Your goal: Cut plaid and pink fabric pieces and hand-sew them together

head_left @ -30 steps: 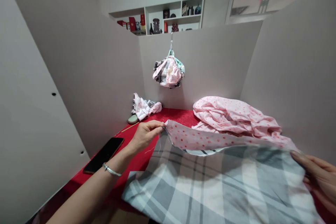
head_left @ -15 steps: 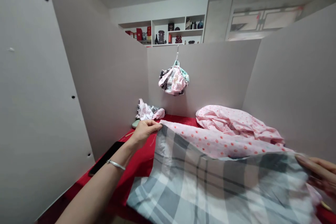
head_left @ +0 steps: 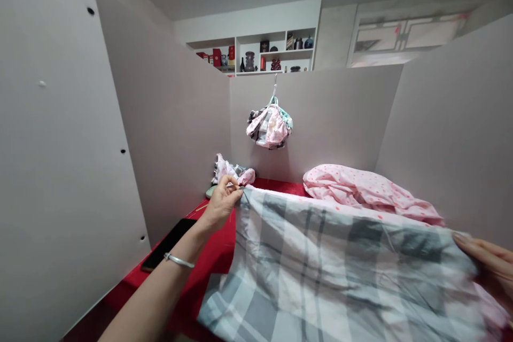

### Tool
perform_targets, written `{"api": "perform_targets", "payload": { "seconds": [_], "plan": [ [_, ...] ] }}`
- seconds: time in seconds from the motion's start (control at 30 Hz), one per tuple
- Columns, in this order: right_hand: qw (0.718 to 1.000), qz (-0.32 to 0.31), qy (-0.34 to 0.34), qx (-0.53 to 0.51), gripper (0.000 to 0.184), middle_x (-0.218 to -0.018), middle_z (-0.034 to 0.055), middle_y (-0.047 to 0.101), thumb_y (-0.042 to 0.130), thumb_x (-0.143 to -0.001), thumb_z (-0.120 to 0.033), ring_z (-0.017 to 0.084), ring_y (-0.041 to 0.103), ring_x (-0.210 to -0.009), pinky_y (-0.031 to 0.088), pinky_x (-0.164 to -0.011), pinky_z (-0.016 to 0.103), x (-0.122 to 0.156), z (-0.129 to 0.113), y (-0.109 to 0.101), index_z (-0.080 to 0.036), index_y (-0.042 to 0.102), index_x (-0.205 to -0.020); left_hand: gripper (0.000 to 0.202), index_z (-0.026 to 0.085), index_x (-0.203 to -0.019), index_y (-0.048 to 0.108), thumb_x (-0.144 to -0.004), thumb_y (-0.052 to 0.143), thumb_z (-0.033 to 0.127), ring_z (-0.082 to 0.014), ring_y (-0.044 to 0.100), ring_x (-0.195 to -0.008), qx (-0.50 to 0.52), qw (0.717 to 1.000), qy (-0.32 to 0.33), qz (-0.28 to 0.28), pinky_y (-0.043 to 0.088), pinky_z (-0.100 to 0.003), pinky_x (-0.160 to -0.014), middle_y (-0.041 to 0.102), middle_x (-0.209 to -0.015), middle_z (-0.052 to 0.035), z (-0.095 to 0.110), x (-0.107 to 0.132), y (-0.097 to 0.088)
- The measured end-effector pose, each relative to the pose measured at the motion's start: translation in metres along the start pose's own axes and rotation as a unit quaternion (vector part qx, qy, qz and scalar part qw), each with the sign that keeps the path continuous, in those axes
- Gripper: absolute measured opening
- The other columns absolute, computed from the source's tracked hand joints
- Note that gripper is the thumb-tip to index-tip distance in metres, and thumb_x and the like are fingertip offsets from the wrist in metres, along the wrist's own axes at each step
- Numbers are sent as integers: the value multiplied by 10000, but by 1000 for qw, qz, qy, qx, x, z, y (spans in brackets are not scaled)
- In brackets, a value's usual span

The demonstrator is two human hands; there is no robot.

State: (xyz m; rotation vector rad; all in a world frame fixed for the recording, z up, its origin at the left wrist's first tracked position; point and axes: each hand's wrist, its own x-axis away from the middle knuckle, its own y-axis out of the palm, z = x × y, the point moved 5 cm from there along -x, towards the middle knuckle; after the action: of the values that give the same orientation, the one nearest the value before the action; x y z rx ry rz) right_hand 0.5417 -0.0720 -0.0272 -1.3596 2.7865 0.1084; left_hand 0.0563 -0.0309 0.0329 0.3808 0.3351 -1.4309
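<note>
A grey-and-white plaid cloth (head_left: 320,272) is stretched between my two hands, its lower part hanging toward me. Along its top edge shows a thin strip of pink cloth with red dots (head_left: 316,200), lying behind it. My left hand (head_left: 224,197), with a silver bangle on the wrist, pinches the top left corner. At the right edge of the view my right hand (head_left: 489,262) grips the top right corner, thumb in front; its other fingers are partly hidden.
On the red table cover (head_left: 212,240) lie a black phone-like slab (head_left: 168,243), a heap of fabric scraps (head_left: 232,171) and a bunched pink dotted cloth (head_left: 368,189). A bundle of gathered fabric (head_left: 270,125) hangs from a hook on the grey partition (head_left: 332,117). Panels stand on both sides.
The plaid cloth's top edge has been pulled straighter and tauter, and it now covers most of the pink dotted layer behind it. Both hands keep their hold.
</note>
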Motion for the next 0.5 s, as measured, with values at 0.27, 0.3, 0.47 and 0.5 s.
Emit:
{"api": "perform_targets", "payload": {
  "seconds": [0.27, 0.3, 0.47, 0.5],
  "plan": [
    [994, -36, 61, -89, 334, -812, 26, 728, 781, -370, -230, 201, 678, -664, 558, -546, 153, -14, 32, -9, -249, 714, -696, 101, 172, -703, 515, -761, 465, 237, -86, 346, -531, -13, 998, 60, 27, 278, -200, -501, 423, -582, 48, 12, 39, 21],
    [993, -35, 59, -93, 342, -825, 25, 729, 789, -377, -240, 200, 678, -664, 558, -549, 155, -17, 35, -12, -252, 716, -711, 90, 174, -757, 521, -766, 511, 262, -86, 365, -539, -8, 998, 54, 1, 292, -199, -505, 450, -607, 46, 14, 45, 24],
    [990, -42, 60, -122, 366, -806, 29, 726, 820, -382, -268, 217, 679, -649, 575, -587, 208, -23, 49, -26, -248, 717, -732, 209, 197, -831, 480, -741, 654, 271, -71, 353, -516, -86, 994, 53, -33, 278, -179, -473, 430, -618, 67, 17, 59, 25],
    [992, -45, 48, -112, 359, -809, 30, 725, 816, -395, -285, 225, 683, -662, 576, -602, 216, -24, 50, -27, -250, 716, -738, 182, 195, -815, 484, -756, 642, 262, -69, 345, -515, -109, 992, 65, -14, 274, -176, -472, 412, -608, 70, 17, 60, 22]
  ]
}}
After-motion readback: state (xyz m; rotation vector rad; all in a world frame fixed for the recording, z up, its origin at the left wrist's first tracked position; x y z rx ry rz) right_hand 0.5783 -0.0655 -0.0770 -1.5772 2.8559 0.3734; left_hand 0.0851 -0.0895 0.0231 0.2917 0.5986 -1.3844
